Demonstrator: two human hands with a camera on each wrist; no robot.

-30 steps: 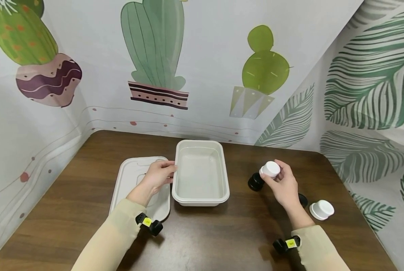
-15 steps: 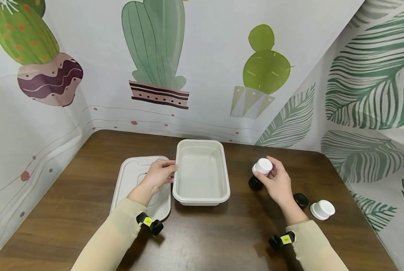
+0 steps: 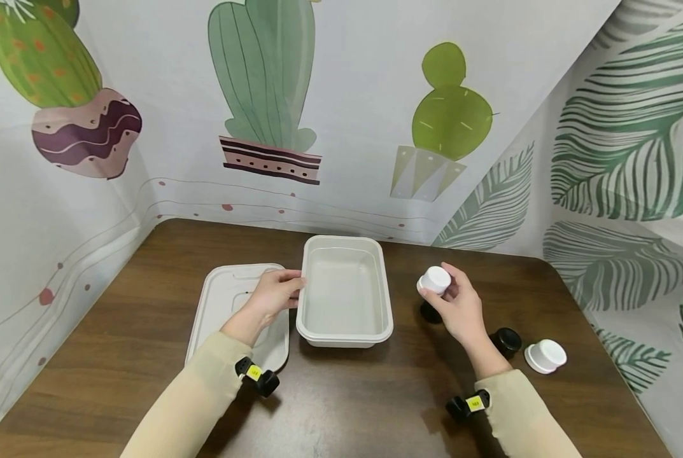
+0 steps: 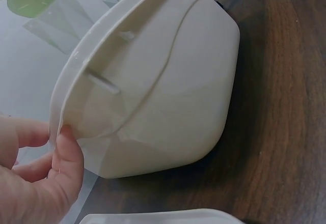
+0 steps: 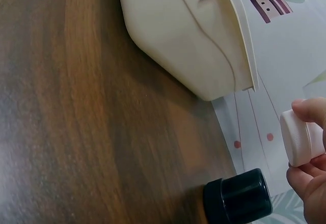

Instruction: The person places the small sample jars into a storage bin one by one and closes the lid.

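Observation:
My left hand pinches the left rim of a rectangular off-white plastic container; the left wrist view shows thumb and fingers on either side of that rim. Nothing shows inside the container. To its right, my right hand holds a small white jar above the table. The jar's ribbed cap points down toward the tabletop. Below it stands a small black jar, partly covered by the white jar and fingers in the head view and fully apart from them in the right wrist view.
A flat off-white lid lies left of the container, partly under my left forearm. Another black jar and another white jar stand at the right of the brown wooden table. A cactus-patterned cloth hangs behind.
My right hand has carried the white jar left toward the container, now over the black jar. The container and left hand have shifted slightly right.

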